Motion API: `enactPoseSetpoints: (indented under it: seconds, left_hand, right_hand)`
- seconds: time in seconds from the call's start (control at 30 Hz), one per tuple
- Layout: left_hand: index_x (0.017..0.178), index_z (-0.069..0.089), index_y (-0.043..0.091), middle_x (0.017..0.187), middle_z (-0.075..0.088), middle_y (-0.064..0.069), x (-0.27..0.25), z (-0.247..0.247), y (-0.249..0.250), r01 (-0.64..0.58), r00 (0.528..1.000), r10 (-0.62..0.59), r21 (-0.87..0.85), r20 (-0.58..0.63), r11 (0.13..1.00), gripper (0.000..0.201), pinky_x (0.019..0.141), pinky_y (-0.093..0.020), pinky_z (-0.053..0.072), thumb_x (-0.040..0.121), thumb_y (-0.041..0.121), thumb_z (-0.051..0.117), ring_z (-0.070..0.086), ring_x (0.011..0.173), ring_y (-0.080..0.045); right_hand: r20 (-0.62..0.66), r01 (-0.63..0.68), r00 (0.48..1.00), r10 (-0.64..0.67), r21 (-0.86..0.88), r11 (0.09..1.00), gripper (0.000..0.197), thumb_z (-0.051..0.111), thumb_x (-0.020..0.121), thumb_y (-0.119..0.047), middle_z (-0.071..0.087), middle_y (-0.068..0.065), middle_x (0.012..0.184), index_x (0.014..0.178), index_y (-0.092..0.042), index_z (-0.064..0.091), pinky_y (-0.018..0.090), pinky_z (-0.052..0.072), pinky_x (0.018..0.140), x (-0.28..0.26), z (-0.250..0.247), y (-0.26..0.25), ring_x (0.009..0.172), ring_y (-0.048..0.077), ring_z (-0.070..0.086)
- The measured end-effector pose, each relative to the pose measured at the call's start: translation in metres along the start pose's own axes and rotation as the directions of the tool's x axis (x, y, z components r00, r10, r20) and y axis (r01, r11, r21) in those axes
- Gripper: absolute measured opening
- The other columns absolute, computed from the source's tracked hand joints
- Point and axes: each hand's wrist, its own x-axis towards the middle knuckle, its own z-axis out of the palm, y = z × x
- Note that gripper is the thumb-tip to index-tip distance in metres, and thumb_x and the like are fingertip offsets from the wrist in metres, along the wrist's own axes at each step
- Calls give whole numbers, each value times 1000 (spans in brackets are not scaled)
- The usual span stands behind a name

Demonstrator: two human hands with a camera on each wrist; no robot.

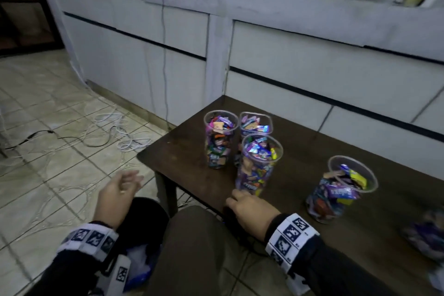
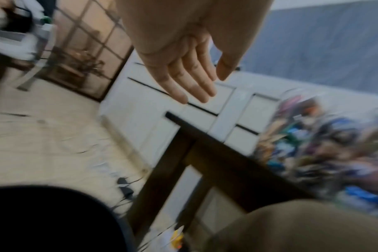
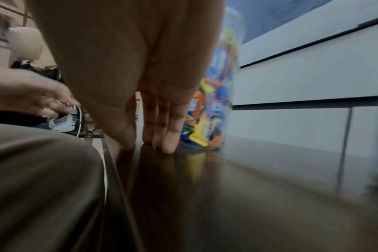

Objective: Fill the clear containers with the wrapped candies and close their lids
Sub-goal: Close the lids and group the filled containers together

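Observation:
Four clear containers stand on the dark wooden table [image 1: 192,166], all packed with wrapped candies and with open tops: one at the back left [image 1: 219,139], one behind [image 1: 255,125], one in front [image 1: 259,163] and one apart at the right [image 1: 343,190]. No lid shows. My right hand [image 1: 236,197] rests fingertips-down on the table near its front edge, just beside the front container [image 3: 209,110], fingers straight [image 3: 168,136] and holding nothing. My left hand [image 1: 131,181] hovers off the table's left corner over the floor, fingers straight [image 2: 192,81] and empty.
Loose wrapped candies [image 1: 427,235] lie blurred at the table's right edge. White cabinet fronts [image 1: 312,84] rise right behind the table. Cables [image 1: 115,132] sprawl on the tiled floor at the left. My knee [image 1: 204,247] is against the table's front edge.

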Motion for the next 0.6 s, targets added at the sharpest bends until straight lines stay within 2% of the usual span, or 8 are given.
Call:
enactPoseSetpoints:
  seconds: [0.07,0.17,0.23,0.3,0.37,0.43,0.5,0.6]
  left_hand:
    - [98,63,29,94,73,2,-3,16,49,-174,984,178,-148,15,974,22,75,-15,52,92,8,63,68,88,-21]
    - [103,63,29,96,73,5,-25,47,128,-360,910,411,-387,57,849,12,83,-19,54,94,20,63,69,89,-14]
    - [104,63,28,99,73,2,-47,74,175,-404,841,526,-501,126,765,15,83,-20,54,90,28,63,70,90,-13]
    - [108,62,27,105,73,2,-69,106,211,-382,756,601,-571,260,727,23,82,-19,54,85,29,64,69,96,-12]
    - [116,57,26,116,69,5,-85,141,231,-352,654,629,-568,420,744,37,90,-22,51,81,33,67,64,110,-9]
    - [129,48,27,132,58,12,-95,177,239,-392,576,611,-472,543,789,61,102,-24,43,76,39,75,51,126,-2]
    - [142,32,30,147,38,16,-99,208,238,-423,570,527,-325,630,846,87,112,-26,32,71,43,82,34,135,4]
    - [150,11,32,155,21,10,-97,245,232,-353,605,391,-207,694,913,119,113,-23,20,60,47,88,20,140,0]
  right_hand:
    - [1,-26,1000,26,48,999,37,44,93,-10,38,13,129,130,-11,44,43,46,89,-24,6,14,118,31,42]
    - [9,-87,996,87,65,994,41,46,93,-16,38,11,134,134,-14,44,42,45,91,-67,16,38,122,30,38]
    - [23,-133,991,132,76,988,46,48,93,-19,37,7,139,138,-18,42,40,41,98,-97,22,53,125,27,37]
    - [42,-190,982,186,116,975,48,49,92,-21,36,3,142,139,-20,42,37,38,103,-127,27,69,128,24,36]
    - [57,-246,969,241,146,958,44,49,92,-23,40,4,140,136,-20,46,32,40,100,-158,28,82,127,22,40]
    - [20,-334,942,334,132,933,35,46,93,-28,49,4,128,127,-21,50,32,42,93,-190,27,95,119,24,48]
    - [-77,-458,883,464,80,885,30,42,94,-35,54,0,120,119,-22,52,31,40,91,-223,22,109,114,20,51]
    - [-217,-660,709,671,131,740,31,48,92,-42,58,0,112,112,-19,52,28,41,87,-268,14,131,109,20,55]
